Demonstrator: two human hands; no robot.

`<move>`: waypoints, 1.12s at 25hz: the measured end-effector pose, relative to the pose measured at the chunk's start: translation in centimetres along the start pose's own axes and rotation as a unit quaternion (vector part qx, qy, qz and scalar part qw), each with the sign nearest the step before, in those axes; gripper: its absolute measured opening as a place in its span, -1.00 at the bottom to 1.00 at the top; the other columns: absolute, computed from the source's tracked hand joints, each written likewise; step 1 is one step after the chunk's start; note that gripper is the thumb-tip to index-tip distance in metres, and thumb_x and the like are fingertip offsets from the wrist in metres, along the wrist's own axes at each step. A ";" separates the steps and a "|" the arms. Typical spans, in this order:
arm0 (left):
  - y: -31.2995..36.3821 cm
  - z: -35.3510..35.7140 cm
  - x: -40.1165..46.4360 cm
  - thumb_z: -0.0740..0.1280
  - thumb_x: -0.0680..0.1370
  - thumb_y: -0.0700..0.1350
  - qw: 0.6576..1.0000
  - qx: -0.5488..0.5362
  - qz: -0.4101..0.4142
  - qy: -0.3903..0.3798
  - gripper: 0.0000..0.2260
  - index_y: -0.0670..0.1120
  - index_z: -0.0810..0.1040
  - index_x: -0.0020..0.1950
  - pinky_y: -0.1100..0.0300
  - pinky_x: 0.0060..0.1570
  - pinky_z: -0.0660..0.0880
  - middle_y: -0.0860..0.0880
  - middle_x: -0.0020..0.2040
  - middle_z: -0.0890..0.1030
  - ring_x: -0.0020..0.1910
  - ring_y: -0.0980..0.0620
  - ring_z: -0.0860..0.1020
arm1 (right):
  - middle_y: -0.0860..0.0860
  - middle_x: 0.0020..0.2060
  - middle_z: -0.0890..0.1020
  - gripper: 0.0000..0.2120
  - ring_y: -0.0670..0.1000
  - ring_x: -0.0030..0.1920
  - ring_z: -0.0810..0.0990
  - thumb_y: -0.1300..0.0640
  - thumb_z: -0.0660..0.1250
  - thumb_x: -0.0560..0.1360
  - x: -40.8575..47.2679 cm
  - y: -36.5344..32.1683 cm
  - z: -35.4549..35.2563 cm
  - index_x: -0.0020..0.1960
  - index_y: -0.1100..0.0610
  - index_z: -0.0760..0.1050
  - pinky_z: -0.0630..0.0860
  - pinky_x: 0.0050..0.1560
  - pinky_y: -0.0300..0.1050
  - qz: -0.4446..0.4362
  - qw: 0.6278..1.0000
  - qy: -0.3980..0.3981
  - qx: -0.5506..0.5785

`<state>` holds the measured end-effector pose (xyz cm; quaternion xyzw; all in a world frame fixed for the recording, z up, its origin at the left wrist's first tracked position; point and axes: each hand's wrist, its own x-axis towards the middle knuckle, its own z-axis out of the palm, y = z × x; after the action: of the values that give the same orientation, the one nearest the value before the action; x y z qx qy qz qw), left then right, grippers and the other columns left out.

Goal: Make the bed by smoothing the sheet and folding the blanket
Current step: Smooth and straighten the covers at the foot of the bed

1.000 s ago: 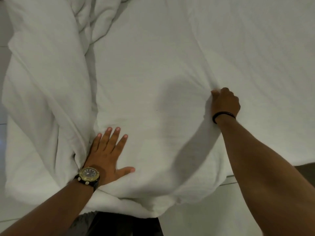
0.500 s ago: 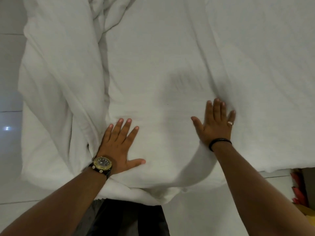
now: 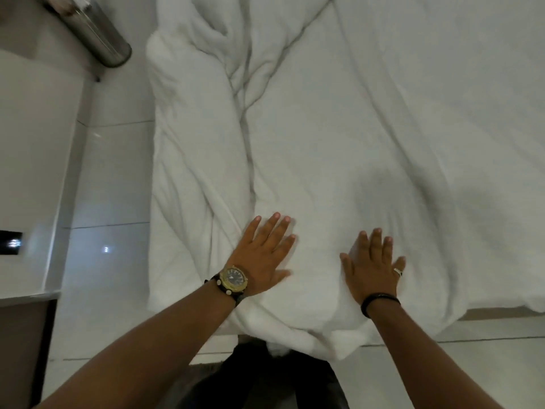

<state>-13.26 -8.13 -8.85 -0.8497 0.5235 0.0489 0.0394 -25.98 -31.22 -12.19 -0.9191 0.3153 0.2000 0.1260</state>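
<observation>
A white blanket (image 3: pixel 368 128) covers the bed and hangs over its near corner. A bunched, creased fold of it (image 3: pixel 203 119) runs along the left side. My left hand (image 3: pixel 264 256), with a gold watch on the wrist, presses flat on the blanket beside that fold, fingers straight and spread. My right hand (image 3: pixel 373 267), with a ring and a black wristband, lies flat on the blanket a short way to the right, fingers straight. Neither hand grips any cloth. The sheet beneath is hidden.
A shiny white tiled floor (image 3: pixel 115 202) runs along the bed's left side and in front of it. A metal cylinder bin (image 3: pixel 94 31) stands at the upper left. A white cabinet (image 3: pixel 29 172) lies at the far left. My dark trousers (image 3: pixel 265 379) show below.
My right hand let go of a pinch of blanket, opened flat and slid nearer to my left hand. The view shifted so the left floor and the bin appear.
</observation>
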 end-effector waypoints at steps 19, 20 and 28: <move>-25.3 -2.1 -12.0 0.38 0.56 -0.08 0.675 -0.619 -0.401 0.003 -0.81 -0.05 0.45 0.13 0.13 -0.22 0.56 0.02 -0.02 0.55 -0.08 0.03 0.54 | 0.31 0.09 0.61 -0.53 0.28 0.12 0.54 0.04 0.10 0.48 -1.2 -26.3 -9.1 0.17 0.35 0.53 0.41 0.10 -0.04 0.167 0.901 0.222 0.334; -25.2 -1.4 -14.5 0.37 0.56 -0.11 0.682 -0.603 -0.414 -0.005 -0.83 -0.03 0.44 0.11 0.19 -0.33 0.54 0.04 -0.05 0.53 -0.10 0.06 0.53 | 0.33 0.08 0.59 -0.54 0.29 0.12 0.54 0.04 0.13 0.51 -3.4 -24.0 -7.8 0.14 0.40 0.52 0.40 0.12 -0.01 0.227 0.889 0.199 0.344; -23.8 0.6 -18.5 0.40 0.54 -0.09 0.703 -0.564 -0.432 -0.041 -0.80 0.02 0.42 0.09 0.17 -0.24 0.53 0.03 -0.06 0.54 -0.06 -0.02 0.56 | 0.30 0.37 0.38 -0.36 0.29 0.37 0.34 0.07 0.42 0.43 -14.1 -25.5 -0.4 0.44 0.23 0.31 0.28 0.39 0.16 0.143 0.965 0.155 0.154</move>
<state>-0.32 18.97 -6.82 -0.8436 -0.0281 0.3469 -0.4088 -19.95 -4.27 -2.82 -0.8535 0.4864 0.0205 0.1856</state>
